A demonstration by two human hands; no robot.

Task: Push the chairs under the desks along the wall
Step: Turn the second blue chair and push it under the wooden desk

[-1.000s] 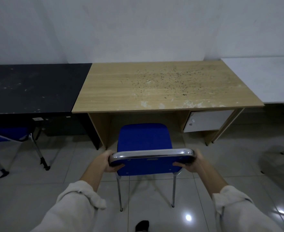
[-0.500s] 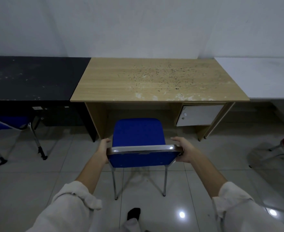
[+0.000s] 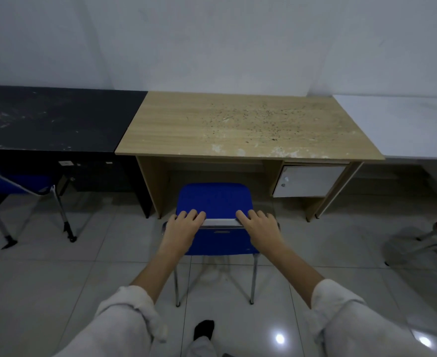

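Glossy tiled floor under blue chair and wooden desk.

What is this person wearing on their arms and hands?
Both the left hand and right hand are bare: no gloves, rings or watch visible. Loose, pale, off-white sleeves are bunched up, leaving the forearms uncovered.

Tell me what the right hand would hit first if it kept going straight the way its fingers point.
Probably the blue chair seat: the right hand lies on the chair's top rail, fingers aimed forward and a little left. Beyond it is the wooden desk; depth is hard to judge.
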